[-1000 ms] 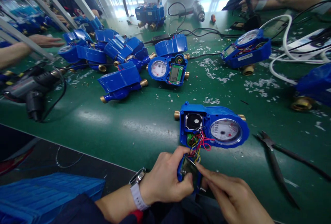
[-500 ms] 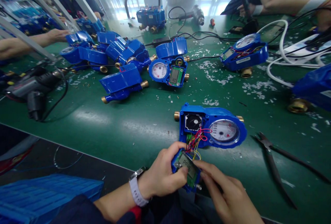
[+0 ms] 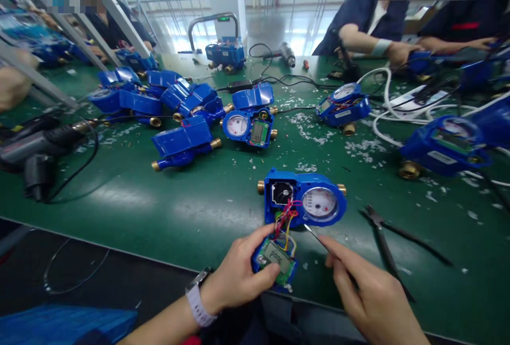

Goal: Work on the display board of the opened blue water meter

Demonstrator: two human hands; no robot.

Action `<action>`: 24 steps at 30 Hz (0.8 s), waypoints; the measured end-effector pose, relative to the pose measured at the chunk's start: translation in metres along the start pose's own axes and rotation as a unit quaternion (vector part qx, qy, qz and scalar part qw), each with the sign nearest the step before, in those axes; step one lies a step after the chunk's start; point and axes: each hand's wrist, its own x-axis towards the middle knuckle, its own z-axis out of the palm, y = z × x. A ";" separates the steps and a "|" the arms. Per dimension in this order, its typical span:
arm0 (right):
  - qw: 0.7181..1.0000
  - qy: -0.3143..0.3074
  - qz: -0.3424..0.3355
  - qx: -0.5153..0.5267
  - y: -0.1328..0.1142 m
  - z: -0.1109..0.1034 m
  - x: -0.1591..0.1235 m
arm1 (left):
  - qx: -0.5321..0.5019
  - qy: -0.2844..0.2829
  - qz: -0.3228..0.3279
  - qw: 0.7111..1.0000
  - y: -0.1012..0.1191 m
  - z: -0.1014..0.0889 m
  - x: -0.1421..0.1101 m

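Note:
In front of me a blue water meter (image 3: 338, 217) lies open on the green table. Its round dial faces up, and red and yellow wires (image 3: 287, 217) run from its square compartment. The wires lead to a circuit board with a display (image 3: 277, 257), set in a blue holder. My left hand (image 3: 243, 270) is closed round this board, thumb on its face. Between the fingertips of my right hand (image 3: 366, 286) is a thin metal tool (image 3: 319, 239) with a bright narrow tip. That tip is close to the meter's lower edge; whether it touches I cannot tell.
Pliers (image 3: 382, 228) lie open at the right. Several blue meters (image 3: 185, 140) stand farther back. A heat gun (image 3: 35, 148) rests at the left, another (image 3: 285, 54) at the back. White cables (image 3: 384, 87) and plastic scraps cross the table. Co-workers' arms (image 3: 374, 42) are at the far side.
My right hand has moved away from the board's edge, to the right and up toward the meter; the metal tool now shows in it. The left hand still holds the board. The view has shifted.

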 end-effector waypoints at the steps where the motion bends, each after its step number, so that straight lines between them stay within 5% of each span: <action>1: 0.997 0.013 -0.016 -0.073 0.007 -0.002 -0.003 | 0.018 0.005 -0.005 1.000 0.000 0.000 -0.003; 9: 0.987 -0.002 0.000 -0.159 0.041 0.000 -0.023 | 0.005 -0.039 -0.088 0.995 -0.007 0.002 0.002; 15: 0.980 0.062 0.040 -0.187 0.058 -0.011 -0.043 | 0.047 -0.015 -0.035 0.998 -0.001 0.003 0.037; 19: 0.960 0.200 0.085 -0.180 0.091 -0.041 -0.065 | 0.037 -0.016 -0.022 0.999 0.009 0.005 0.061; 24: 0.841 0.433 0.254 -0.204 0.174 -0.109 -0.145 | 0.041 0.029 -0.019 0.999 0.019 0.013 0.065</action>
